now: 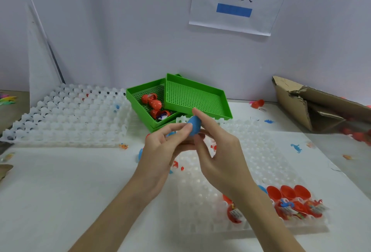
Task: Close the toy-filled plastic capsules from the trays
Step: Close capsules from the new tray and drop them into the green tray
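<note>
Head view, centre of the frame: both hands meet over the white surface [60,191] on a blue egg-shaped plastic capsule [194,125]. Left hand [160,151] pinches its lower end with thumb and fingertips; right hand [216,151] curls over its top, so each grip has closed on it. Below them lies a translucent white dimpled tray [261,161], with open red capsule halves [289,193] holding toys at lower right. Behind, green perforated plastic trays [192,95] hold closed red capsules [155,103].

Blue egg-shaped plastic capsule [194,125], red open plastic capsule halves [287,192], translucent white dimpled plastic trays [251,163], green perforated plastic baskets [195,96], white paper sign [235,0] with blue bar.
</note>
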